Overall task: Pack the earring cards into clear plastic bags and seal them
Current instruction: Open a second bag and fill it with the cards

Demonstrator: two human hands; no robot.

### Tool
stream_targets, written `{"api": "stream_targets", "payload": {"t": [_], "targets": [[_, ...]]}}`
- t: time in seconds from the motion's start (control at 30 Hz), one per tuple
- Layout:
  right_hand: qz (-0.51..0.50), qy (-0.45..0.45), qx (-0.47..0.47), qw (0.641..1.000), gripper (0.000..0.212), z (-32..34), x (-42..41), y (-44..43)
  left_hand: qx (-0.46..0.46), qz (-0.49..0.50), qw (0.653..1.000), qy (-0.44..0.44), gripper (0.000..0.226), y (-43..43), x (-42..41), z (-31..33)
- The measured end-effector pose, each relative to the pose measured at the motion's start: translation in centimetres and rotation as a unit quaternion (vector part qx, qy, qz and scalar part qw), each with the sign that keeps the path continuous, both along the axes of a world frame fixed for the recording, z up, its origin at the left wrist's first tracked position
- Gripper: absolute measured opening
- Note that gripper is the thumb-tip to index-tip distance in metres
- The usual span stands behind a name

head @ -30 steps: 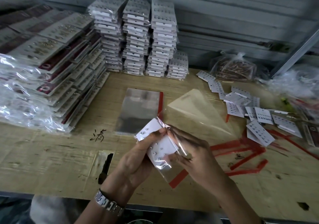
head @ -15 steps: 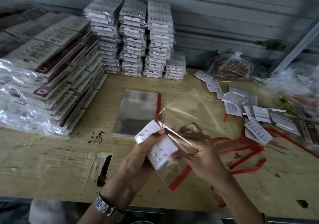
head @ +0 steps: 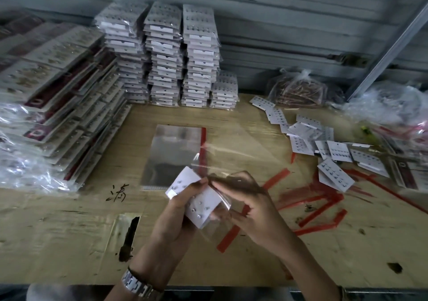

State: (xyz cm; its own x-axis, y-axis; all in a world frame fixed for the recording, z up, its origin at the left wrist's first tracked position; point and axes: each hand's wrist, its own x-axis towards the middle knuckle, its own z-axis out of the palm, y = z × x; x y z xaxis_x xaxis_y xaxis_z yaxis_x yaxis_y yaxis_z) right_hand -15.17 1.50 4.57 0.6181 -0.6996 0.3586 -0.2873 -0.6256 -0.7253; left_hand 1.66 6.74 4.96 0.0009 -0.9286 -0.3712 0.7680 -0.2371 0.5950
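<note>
Centrally, above the near edge of the bench (head: 69, 231), left hand (head: 176, 226) gripping a card (head: 203, 208), its lower end inside a clear bag (head: 220, 230), right hand (head: 252, 208) pinching the bag's mouth, spare bags (head: 176, 154) flat mid-bench, loose cards (head: 335, 152) toward the right edge, packed stacks (head: 180, 55) along the far edge.

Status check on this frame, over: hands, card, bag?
Left hand grips white earring card. Right hand pinches clear plastic bag, draped over card's lower end, unsealed. Nothing obstructing; flat pile of empty bags lies just beyond.
</note>
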Motion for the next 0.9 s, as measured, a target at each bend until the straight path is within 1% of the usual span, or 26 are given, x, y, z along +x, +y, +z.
{"api": "stream_targets", "payload": {"t": [0.03, 0.07, 0.13, 0.17, 0.23, 0.27, 0.3, 0.33, 0.4, 0.5, 0.6, 0.73, 0.83, 0.9], "targets": [[0.005, -0.01, 0.017, 1.0, 0.058, 0.3, -0.2, -0.1, -0.002, 0.019, 1.0, -0.007, 0.046, -0.2, 0.3, -0.4], [0.008, -0.029, 0.038, 0.999, 0.051, 0.7, -0.5, -0.3, -0.012, 0.038, 0.999, -0.015, 0.042, -0.4, 0.7, -0.8], [-0.019, -0.082, 0.079, 0.993, 0.033, 1.2, -1.8, -1.4, -0.045, 0.075, 0.996, -0.032, 0.025, -0.7, 1.7, -1.6], [-0.066, -0.11, 0.086, 0.988, 0.024, 1.2, -2.6, -2.3, -0.064, 0.089, 0.993, -0.04, 0.018, -0.7, 2.2, -1.8], [-0.214, -0.14, 0.071, 0.964, 0.012, 0.6, -4.6, -4.5, -0.092, 0.112, 0.988, -0.048, 0.016, -0.6, 3.0, -2.0], [-0.291, -0.129, 0.043, 0.947, 0.01, 0.1, -5.7, -5.9, -0.094, 0.121, 0.987, -0.05, 0.017, -0.5, 3.4, -2.0], [-0.355, -0.099, 0.005, 0.93, 0.009, -0.4, -6.9, -7.2, -0.091, 0.13, 0.986, -0.054, 0.017, -0.4, 3.7, -2.0], [-0.404, -0.052, -0.041, 0.912, 0.01, -0.8, -8.0, -8.5, -0.089, 0.137, 0.985, -0.06, 0.018, -0.3, 3.9, -2.1], [-0.454, 0.069, -0.115, 0.881, 0.015, -1.3, -10.1, -10.6, -0.089, 0.145, 0.983, -0.072, 0.022, -0.2, 4.3, -2.2], [-0.461, 0.216, -0.119, 0.852, 0.028, -1.6, -11.9, -12.7, -0.082, 0.151, 0.982, -0.079, 0.022, 0.0, 4.3, -2.1], [-0.453, 0.301, -0.106, 0.832, 0.034, -1.9, -12.4, -13.8, -0.069, 0.157, 0.982, -0.075, 0.018, 0.1, 4.4, -2.1], [-0.441, 0.344, -0.114, 0.821, 0.03, -2.2, -12.7, -14.5, -0.04, 0.156, 0.985, -0.069, 0.033, 0.4, 4.5, -2.1], [-0.417, 0.347, -0.134, 0.829, 0.02, -2.5, -13.2, -14.9, -0.035, 0.162, 0.984, -0.066, 0.031, 0.5, 4.7, -2.3], [-0.403, 0.324, -0.171, 0.839, 0.014, -2.6, -13.5, -15.0, -0.035, 0.165, 0.983, -0.069, 0.03, 0.6, 4.9, -2.5]]}}
